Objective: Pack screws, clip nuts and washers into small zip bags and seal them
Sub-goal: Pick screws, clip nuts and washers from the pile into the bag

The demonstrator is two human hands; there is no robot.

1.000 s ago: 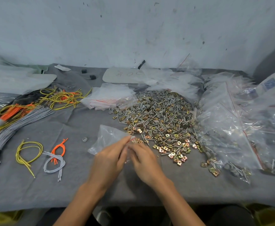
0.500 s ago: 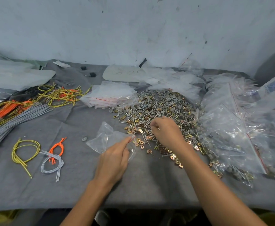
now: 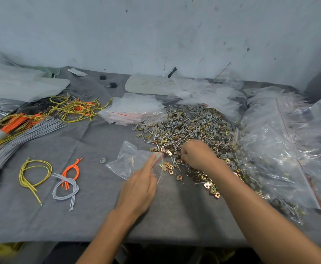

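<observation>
A small clear zip bag (image 3: pixel 131 161) with a red seal line lies on the grey cloth, its mouth facing right. My left hand (image 3: pixel 139 185) holds the bag's mouth, forefinger stretched along the red strip. Just right of it spreads a big heap of screws, brass clip nuts and grey washers (image 3: pixel 192 130). My right hand (image 3: pixel 197 154) is at the heap's near edge with fingers curled down onto the pieces; what they pinch is hidden. One grey washer (image 3: pixel 103 160) lies alone left of the bag.
A stack of empty zip bags (image 3: pixel 134 110) lies behind the heap. Filled bags (image 3: pixel 281 153) pile up at the right. Yellow, orange and grey cable bundles (image 3: pixel 24 122) cover the left, with small loops (image 3: pixel 65 180) near the front. The table edge runs along the bottom.
My right hand left the bag's mouth and reached right into the heap, then drew back to its near edge. The left hand kept hold of the bag.
</observation>
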